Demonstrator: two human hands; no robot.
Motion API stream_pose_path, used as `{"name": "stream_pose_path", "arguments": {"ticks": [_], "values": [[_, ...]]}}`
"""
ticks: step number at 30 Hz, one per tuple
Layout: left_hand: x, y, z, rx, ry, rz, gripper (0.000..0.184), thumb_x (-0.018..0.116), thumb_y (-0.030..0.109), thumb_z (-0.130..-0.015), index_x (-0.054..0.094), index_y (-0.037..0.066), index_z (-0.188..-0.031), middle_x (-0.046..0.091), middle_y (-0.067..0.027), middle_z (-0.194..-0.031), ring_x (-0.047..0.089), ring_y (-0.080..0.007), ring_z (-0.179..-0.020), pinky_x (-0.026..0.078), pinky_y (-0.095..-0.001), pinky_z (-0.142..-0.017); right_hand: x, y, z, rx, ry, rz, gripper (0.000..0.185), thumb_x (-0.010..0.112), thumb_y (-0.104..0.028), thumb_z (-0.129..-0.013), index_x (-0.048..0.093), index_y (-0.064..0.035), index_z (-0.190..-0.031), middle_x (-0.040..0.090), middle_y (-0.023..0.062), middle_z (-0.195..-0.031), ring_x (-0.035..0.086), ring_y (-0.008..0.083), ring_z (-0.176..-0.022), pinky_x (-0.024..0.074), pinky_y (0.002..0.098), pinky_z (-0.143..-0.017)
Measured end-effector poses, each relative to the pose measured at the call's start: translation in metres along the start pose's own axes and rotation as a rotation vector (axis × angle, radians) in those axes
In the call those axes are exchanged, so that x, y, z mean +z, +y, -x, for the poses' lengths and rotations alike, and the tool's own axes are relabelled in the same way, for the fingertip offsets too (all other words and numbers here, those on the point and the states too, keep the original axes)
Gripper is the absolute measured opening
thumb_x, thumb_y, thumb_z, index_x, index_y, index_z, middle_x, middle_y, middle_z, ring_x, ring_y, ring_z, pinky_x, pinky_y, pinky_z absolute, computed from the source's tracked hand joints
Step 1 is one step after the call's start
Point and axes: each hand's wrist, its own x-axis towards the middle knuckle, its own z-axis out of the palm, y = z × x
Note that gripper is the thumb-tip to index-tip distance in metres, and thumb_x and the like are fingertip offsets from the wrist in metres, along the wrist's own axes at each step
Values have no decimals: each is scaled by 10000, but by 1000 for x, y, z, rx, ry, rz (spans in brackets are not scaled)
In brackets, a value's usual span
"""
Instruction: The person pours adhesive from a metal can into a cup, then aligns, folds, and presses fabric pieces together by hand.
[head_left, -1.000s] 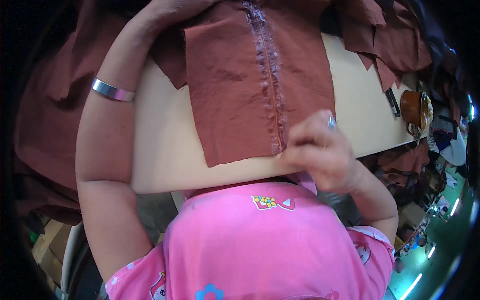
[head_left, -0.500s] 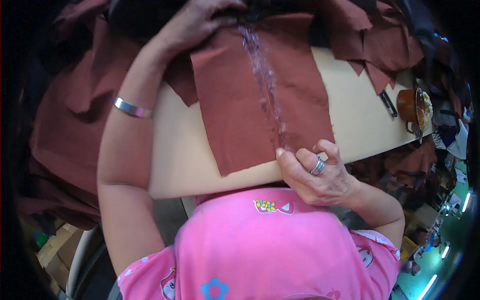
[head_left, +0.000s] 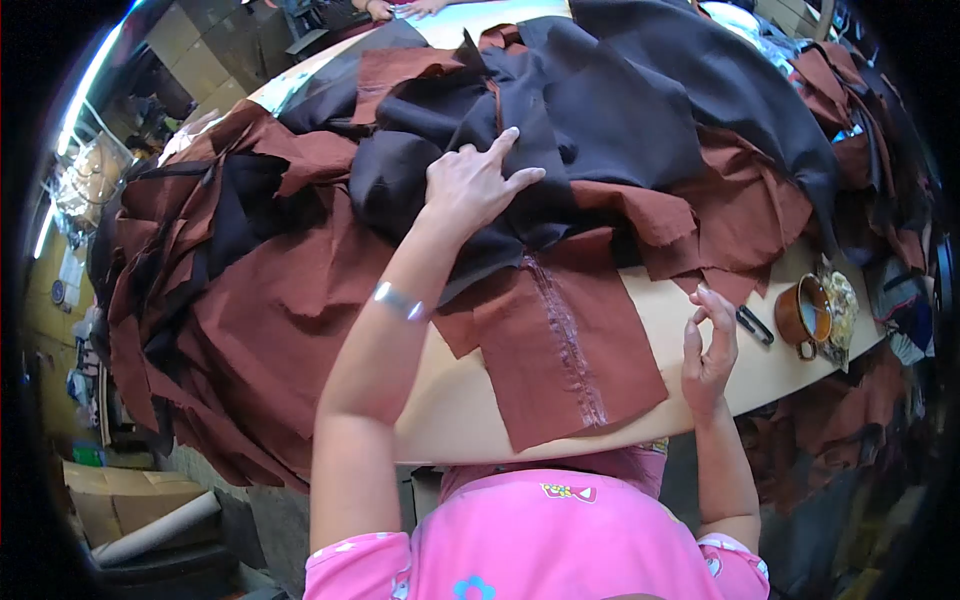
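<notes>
A reddish-brown fabric panel [head_left: 530,360] lies flat at the table's near edge, with a shiny, uneven strip [head_left: 565,340] along its middle. It joins a heap of dark fabric [head_left: 630,120] beyond it. Over that dark cloth is my left hand [head_left: 470,185], index finger and thumb stretched apart, holding nothing; whether the fingertip touches the cloth is unclear. My right hand [head_left: 710,350] is raised just right of the panel, fingers loosely bent and apart from the thumb, with nothing in it.
Brown and dark fabric pieces [head_left: 290,350] hang off the cream table [head_left: 440,410] at left. A small black tool [head_left: 755,325] lies near a brown mug [head_left: 795,315] and a crumpled plastic bag [head_left: 840,310] at right. Another person's hands [head_left: 415,10] show at the far edge.
The view has tilted up, showing more of the heap. My right hand has let go of the panel's near edge and moved right. My left hand now shows fully, fingers spread.
</notes>
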Motion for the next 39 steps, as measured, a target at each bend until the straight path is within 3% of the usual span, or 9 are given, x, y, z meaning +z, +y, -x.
{"name": "stream_pose_path", "arguments": {"ticks": [4, 10, 15, 18, 21, 24, 27, 32, 39], "values": [[37, 11, -32, -59, -181, 1, 619, 585, 320, -743, 369, 212, -1313, 626, -206, -955, 599, -380, -897, 479, -420, -794, -1, 2, 2, 23, -45, 65, 453, 486, 87, -741, 479, -8, -1184, 542, 111, -1071, 491, 174, -771, 403, 316, -829], [21, 63, -27, 272, 418, 749, 303, 556, 127, -750, 592, -19, -1013, 622, -211, -942, 617, -320, -870, 459, -372, -791, -6, 3, 7, 128, 89, -176, 449, 458, 101, -769, 459, -9, -1204, 532, 118, -1083, 469, 145, -755, 419, 275, -769], [-7, 63, -70, 44, -236, 1492, 269, 522, -18, -772, 578, -21, -1035, 618, -57, -835, 585, -113, -647, 503, -240, -606, -10, 7, 13, 177, 168, -187, 472, 438, 113, -777, 447, -30, -1226, 526, 109, -1089, 474, 146, -817, 421, 267, -754], [-25, 61, -74, 18, -489, 1494, 284, 490, -22, -772, 583, -32, -1040, 621, -49, -837, 576, -91, -649, 497, -230, -625, -12, 6, 14, 201, 214, -232, 471, 423, 98, -791, 437, -36, -1242, 511, 115, -1115, 473, 145, -842, 422, 275, -776], [-40, 58, -76, 188, -415, 959, 291, 464, -4, -771, 591, -39, -1031, 622, -34, -844, 586, -94, -691, 477, -217, -656, -11, 7, 14, 257, 308, -282, 486, 427, 81, -798, 384, -10, -1273, 488, 118, -1140, 465, 141, -857, 408, 286, -816], [-47, 38, -67, 263, -352, 322, 293, 503, 173, -818, 599, -13, -1024, 646, -131, -895, 613, -202, -792, 467, -313, -735, -12, 4, 10, 282, 356, -305, 509, 434, 82, -788, 359, 1, -1285, 478, 111, -1145, 452, 132, -855, 392, 280, -829], [-29, 17, -32, 334, -382, 272, 661, 647, 507, -700, 559, 20, -1139, 583, -247, -1066, 560, -343, -1027, 414, -376, -923, -13, 3, 9, 296, 375, -319, 499, 437, 78, -785, 381, -7, -1274, 479, 104, -1143, 440, 123, -856, 378, 272, -830], [-21, 20, 11, 461, -478, 56, 505, 577, 86, -653, 543, 66, -1157, 565, -180, -1046, 557, -350, -956, 438, -412, -862, -13, 2, 7, 321, 308, -319, 460, 441, 78, -797, 426, -9, -1248, 489, 92, -1139, 433, 115, -871, 374, 270, -847], [-21, 20, 9, 395, 44, 412, 557, 625, 31, -700, 453, 32, -1230, 502, -185, -1161, 468, -345, -1123, 384, -368, -950, -15, 2, 9, 340, 332, -315, 473, 436, 90, -789, 432, -14, -1250, 494, 79, -1134, 430, 101, -872, 373, 260, -855]]}}
